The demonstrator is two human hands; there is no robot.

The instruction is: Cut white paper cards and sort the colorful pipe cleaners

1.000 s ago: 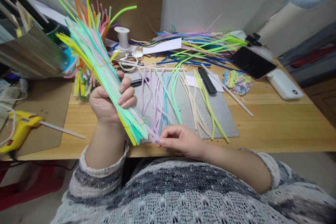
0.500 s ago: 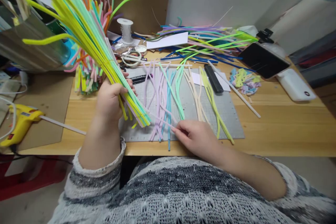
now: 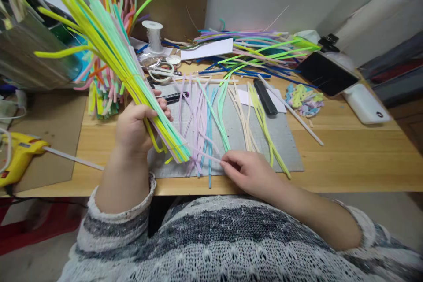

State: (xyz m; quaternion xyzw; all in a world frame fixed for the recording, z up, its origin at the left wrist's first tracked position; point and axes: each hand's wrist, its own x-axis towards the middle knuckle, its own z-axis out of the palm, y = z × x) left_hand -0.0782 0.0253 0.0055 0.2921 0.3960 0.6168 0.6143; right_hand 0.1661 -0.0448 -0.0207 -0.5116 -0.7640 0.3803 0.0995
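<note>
My left hand (image 3: 140, 123) is wrapped round a thick bundle of yellow, mint and lilac pipe cleaners (image 3: 122, 68), which leans up to the left above the mat. Between the fingertips of my right hand (image 3: 249, 171) is the end of a lilac pipe cleaner (image 3: 206, 155) that stretches out from the bundle's lower end. Beneath, on the grey cutting mat (image 3: 287, 150), lie loose groups of pipe cleaners: lilac (image 3: 197, 114), blue (image 3: 210, 141), mint green (image 3: 220, 116), peach (image 3: 245, 121) and yellow-green (image 3: 266, 134).
At the left lies a yellow glue gun (image 3: 21, 154). A wire spool (image 3: 154, 37), scissors (image 3: 161, 72) and a pile of coloured pipe cleaners (image 3: 257, 48) are at the back. Towards the right are a phone (image 3: 325, 74) and a white case (image 3: 366, 103).
The view has shifted slightly, so the table items appear a little further left. Both hands keep their holds, with the lilac pipe cleaner still stretched between them.
</note>
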